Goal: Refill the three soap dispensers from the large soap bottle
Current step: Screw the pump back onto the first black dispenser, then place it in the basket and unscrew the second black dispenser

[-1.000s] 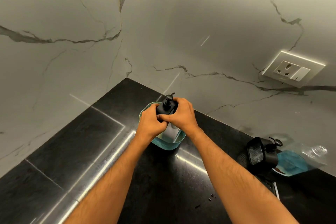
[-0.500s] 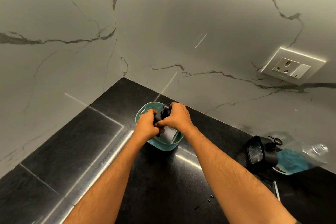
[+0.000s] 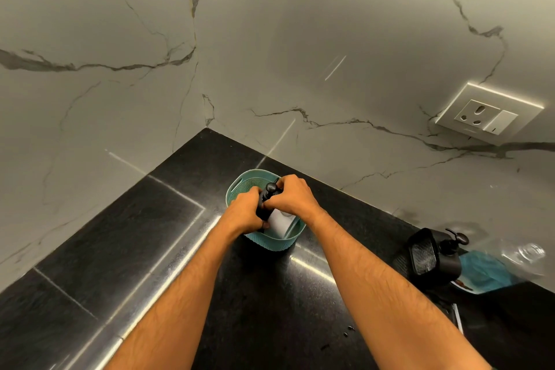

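Note:
A soap dispenser (image 3: pixel 277 222) with a pale body and a black pump head stands inside a teal basket (image 3: pixel 267 242) near the counter corner. My left hand (image 3: pixel 244 215) grips its black collar from the left. My right hand (image 3: pixel 292 197) is closed around the pump top from the right. Both hands hide most of the pump. A second, black soap dispenser (image 3: pixel 437 257) stands at the right, with a black pump. Behind it lies a clear bottle (image 3: pixel 522 255) with blue liquid, blurred and partly cut off.
The black stone counter (image 3: pixel 150 237) meets marble walls in a corner behind the basket. A wall socket (image 3: pixel 488 114) sits at the upper right. Small dark specks (image 3: pixel 348 330) lie on the counter near my right forearm.
Both hands have stayed on the pump and shifted slightly; the pump head now sits lower between my hands than a second ago. The view has tilted a little.

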